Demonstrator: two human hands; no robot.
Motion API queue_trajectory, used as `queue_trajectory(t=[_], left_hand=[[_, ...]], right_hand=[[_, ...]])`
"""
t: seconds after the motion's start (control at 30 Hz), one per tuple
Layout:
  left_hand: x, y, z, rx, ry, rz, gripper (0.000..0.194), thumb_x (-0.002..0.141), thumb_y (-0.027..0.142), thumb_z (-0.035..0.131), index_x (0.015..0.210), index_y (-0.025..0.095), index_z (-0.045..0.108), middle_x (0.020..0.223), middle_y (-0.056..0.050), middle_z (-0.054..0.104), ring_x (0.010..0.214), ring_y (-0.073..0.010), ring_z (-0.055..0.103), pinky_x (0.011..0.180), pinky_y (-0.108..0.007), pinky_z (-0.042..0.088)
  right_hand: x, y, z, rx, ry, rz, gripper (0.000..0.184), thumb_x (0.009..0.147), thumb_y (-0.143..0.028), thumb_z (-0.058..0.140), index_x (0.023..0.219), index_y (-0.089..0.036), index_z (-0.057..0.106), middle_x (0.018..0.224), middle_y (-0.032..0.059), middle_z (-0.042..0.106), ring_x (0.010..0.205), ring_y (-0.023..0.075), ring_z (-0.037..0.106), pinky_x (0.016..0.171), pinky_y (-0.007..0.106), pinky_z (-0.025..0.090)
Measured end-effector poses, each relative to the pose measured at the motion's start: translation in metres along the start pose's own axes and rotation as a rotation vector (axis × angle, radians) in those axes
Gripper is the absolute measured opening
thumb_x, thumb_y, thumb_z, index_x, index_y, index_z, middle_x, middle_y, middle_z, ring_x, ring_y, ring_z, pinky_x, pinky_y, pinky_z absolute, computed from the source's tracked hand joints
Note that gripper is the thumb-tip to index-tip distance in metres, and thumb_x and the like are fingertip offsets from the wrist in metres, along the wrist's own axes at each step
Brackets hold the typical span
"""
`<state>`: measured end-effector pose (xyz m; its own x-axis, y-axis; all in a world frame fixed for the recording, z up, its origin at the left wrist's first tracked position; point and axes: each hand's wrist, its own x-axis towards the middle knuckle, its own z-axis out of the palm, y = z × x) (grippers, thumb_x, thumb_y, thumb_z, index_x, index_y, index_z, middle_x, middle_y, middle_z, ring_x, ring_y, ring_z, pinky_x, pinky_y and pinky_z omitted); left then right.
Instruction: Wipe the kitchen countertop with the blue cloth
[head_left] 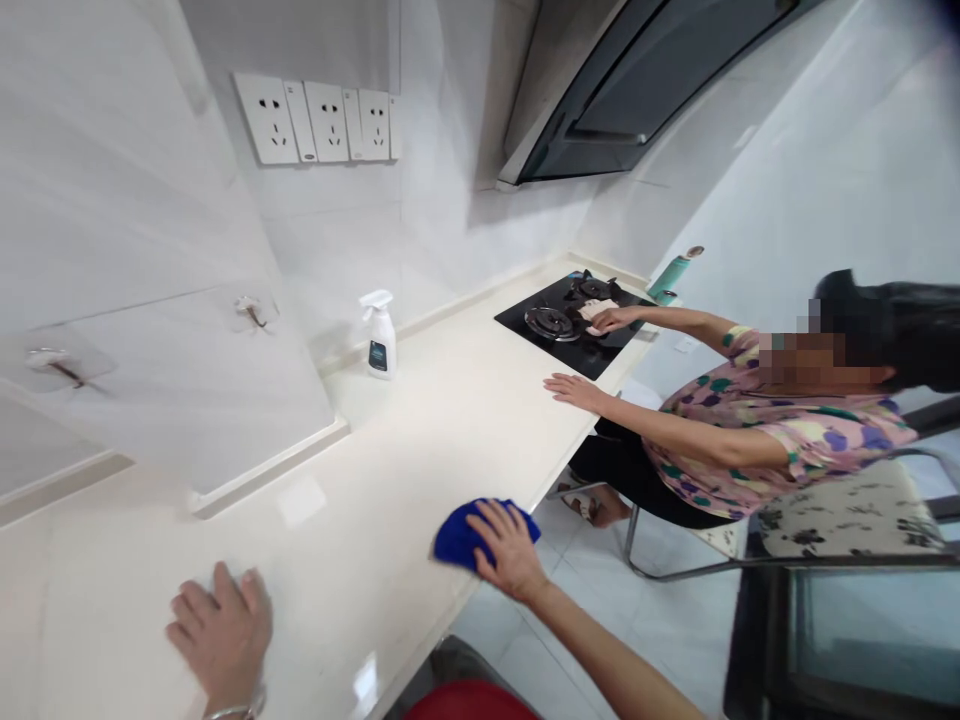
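My left hand (219, 632) lies palm down on the pale countertop (315, 570), its fingers apart and nothing in it. A bracelet shows at that wrist. Near the counter's front edge, my right hand (510, 550) holds a folded blue cloth (454, 540) against the surface, fingers across its top. The palm side of this hand and the cloth's underside are hidden. A white spray bottle (380, 340) with a dark label stands upright by the wall, away from both hands.
To the right, a seated co-worker (750, 420) has one hand with a light cloth (596, 308) on the black gas stove (544, 335). A green bottle (670, 277) stands beyond. A range hood (622, 90) overhangs; a wall corner (262, 450) juts in at left.
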<state>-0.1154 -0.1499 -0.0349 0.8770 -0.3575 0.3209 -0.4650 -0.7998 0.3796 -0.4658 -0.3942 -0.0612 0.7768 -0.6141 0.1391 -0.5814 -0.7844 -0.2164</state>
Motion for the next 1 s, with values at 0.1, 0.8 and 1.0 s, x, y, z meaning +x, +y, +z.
queue_trajectory(t=[0.1,0.8,1.0], left_hand=[[0.000,0.000,-0.002,-0.007,-0.039,-0.036,0.063,0.093,0.047,0.030,0.141,0.009,0.044,0.152,-0.029,0.033,0.145,-0.0436,0.023,0.111,-0.071,0.028],[-0.080,-0.051,-0.060,-1.052,0.253,-0.742,0.059,0.091,0.053,0.039,0.132,0.011,0.050,0.144,-0.020,0.051,0.133,-0.0295,0.051,0.114,-0.050,0.047],[-0.101,-0.050,-0.081,-0.927,0.278,-0.658,0.054,0.088,0.052,0.050,0.130,0.017,0.053,0.141,-0.015,0.054,0.125,-0.0290,0.057,0.115,-0.053,0.046]], right_hand=[[0.019,0.029,-0.005,-0.098,0.082,0.222,0.051,0.092,-0.036,0.042,0.142,-0.026,0.051,0.152,0.0076,0.045,0.142,0.0270,0.035,0.117,0.051,0.024],[0.173,-0.272,0.053,0.115,-0.155,-0.062,0.060,0.094,-0.041,0.040,0.150,-0.019,0.037,0.161,0.0165,0.029,0.146,0.0429,0.022,0.113,0.069,0.017],[0.101,-0.329,0.054,0.285,-0.370,-0.590,0.064,0.096,-0.049,0.037,0.153,-0.021,0.030,0.165,0.0146,0.016,0.150,0.0419,0.013,0.117,0.070,0.012]])
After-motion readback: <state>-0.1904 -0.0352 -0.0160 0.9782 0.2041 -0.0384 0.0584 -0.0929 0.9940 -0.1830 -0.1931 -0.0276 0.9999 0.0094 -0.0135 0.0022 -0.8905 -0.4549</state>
